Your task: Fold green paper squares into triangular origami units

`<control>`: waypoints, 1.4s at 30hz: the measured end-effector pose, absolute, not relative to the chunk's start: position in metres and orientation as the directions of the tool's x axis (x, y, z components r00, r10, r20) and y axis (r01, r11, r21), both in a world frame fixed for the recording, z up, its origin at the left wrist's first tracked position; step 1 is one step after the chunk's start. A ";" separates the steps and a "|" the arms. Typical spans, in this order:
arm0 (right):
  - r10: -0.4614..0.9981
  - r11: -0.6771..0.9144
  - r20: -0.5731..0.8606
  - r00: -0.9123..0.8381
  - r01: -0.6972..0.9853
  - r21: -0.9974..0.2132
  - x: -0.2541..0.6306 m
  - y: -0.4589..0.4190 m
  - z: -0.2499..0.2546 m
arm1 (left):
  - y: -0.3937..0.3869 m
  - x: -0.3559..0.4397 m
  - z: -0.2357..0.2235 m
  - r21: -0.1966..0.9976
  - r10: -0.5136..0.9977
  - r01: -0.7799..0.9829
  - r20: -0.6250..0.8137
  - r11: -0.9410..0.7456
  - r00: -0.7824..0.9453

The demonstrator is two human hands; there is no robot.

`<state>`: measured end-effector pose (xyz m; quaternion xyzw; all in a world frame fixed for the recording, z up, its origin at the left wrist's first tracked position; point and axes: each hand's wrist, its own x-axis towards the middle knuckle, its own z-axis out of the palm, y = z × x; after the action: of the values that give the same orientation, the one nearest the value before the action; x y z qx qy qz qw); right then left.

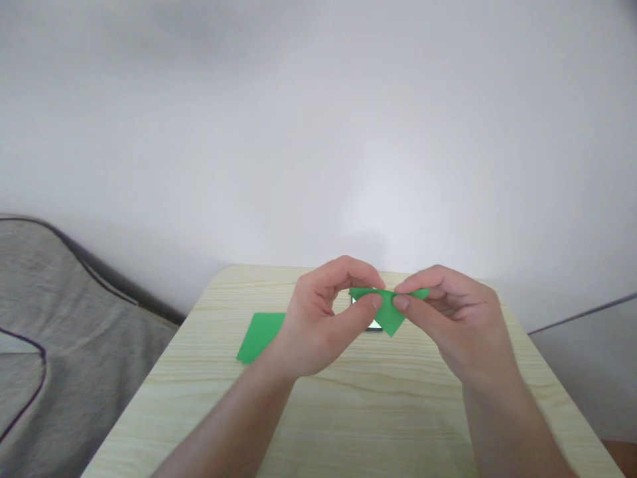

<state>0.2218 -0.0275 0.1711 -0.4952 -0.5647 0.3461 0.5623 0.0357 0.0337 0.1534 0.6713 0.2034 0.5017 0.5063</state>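
A small green sheet of paper (391, 321), folded into a triangle, is held up above the table with its tip pointing down. My left hand (331, 312) pinches its upper edge between thumb and forefinger, left of the middle. Just across from it, my right hand (455, 312) pinches the same edge with thumb and fingertips. The two thumbs are close together but apart. Behind the paper lies a phone-like device (374, 326) with a bright screen, mostly covered by the paper and my left hand.
A stack of green paper (261, 335) lies on the light wood table (378, 418), partly behind my left wrist. A white wall (318, 133) rises behind the table. Grey fabric with dark piping (74, 332) stands at the left, and a dark cord (580, 313) runs along the right.
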 end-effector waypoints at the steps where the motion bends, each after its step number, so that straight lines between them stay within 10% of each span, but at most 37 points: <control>1: 0.947 0.275 0.296 0.123 0.162 -0.948 0.222 -0.028 0.171 | 0.034 0.036 0.153 0.884 0.777 -0.244 0.467 -0.399 0.423; 42: 0.936 0.351 0.348 0.047 -0.087 -0.932 0.231 -0.029 0.169 | 0.035 0.030 0.154 0.848 0.794 -0.430 0.479 -0.308 0.374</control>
<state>0.2311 -0.0287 0.1690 -0.3866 -0.5494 0.4182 0.6114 0.0305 0.0349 0.1542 0.6034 0.1508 0.5386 0.5684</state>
